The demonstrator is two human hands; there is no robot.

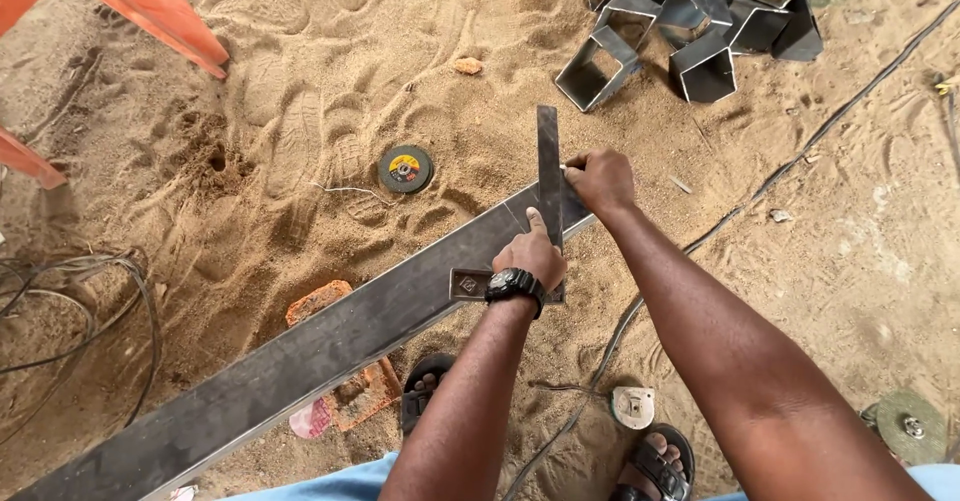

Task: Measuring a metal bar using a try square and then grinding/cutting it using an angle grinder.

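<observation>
Square laid across the steel bar, out on the sand

Left hand [528, 253] pressed flat on the try square [548, 176], forefinger stretched up its blade; right hand [600, 179], at 1 o'clock, pinched a small marker against it, atop the steel bar [300, 361].

A long, flat-faced steel bar [300, 361], dark grey and dusty, lies slantwise in front of me over the sand, rising from the lower left toward the upper right and propped on a broken red brick [318, 301] near its middle. Across its upper end I have a steel try square [549, 176]: its narrow blade stands straight up and over the bar's far edge, while its stock sits along the bar's near edge. My left hand [528, 253] presses the blade flat with the index finger stretched along it, and my right hand [600, 179] pinches a small white marking piece against the blade's right edge
</observation>
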